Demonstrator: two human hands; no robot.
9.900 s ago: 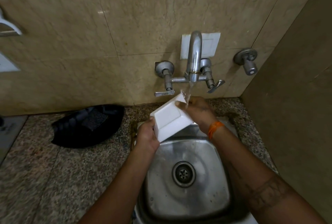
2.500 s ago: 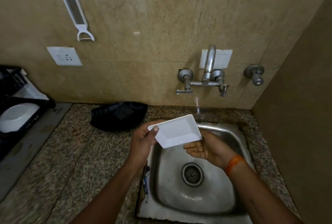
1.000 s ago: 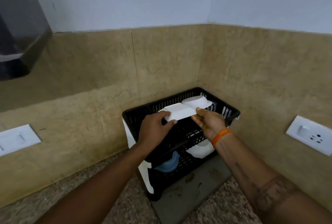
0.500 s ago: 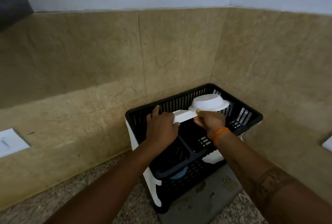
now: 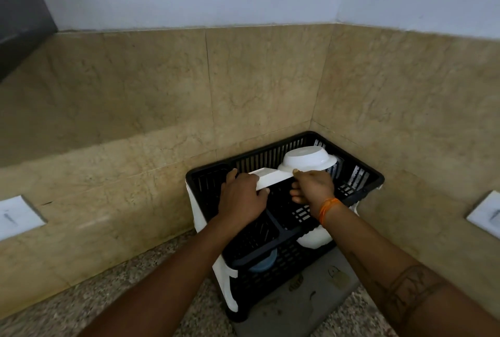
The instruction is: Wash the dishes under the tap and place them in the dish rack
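Over black plastic dish rack (image 5: 362, 174), left hand (image 5: 242, 196) and right hand (image 5: 313, 186) grip white rectangular dish (image 5: 270, 178) by its ends, level for lowering beside upturned white bowl (image 5: 307, 158).

The white dish (image 5: 270, 178) shows only as a narrow strip: the left hand (image 5: 240, 201) covers its 9 o'clock end and the right hand (image 5: 313, 188) its 3 o'clock end. Behind the rack (image 5: 359, 188) slats at 6 o'clock, a blue item (image 5: 263, 262) and a white one (image 5: 315, 238) are too screened to identify. The wall plate (image 5: 19, 216) at 9 o'clock and the socket (image 5: 487, 213) at 3 o'clock are cut by the frame edges. Both arms leave the picture at 6 o'clock.
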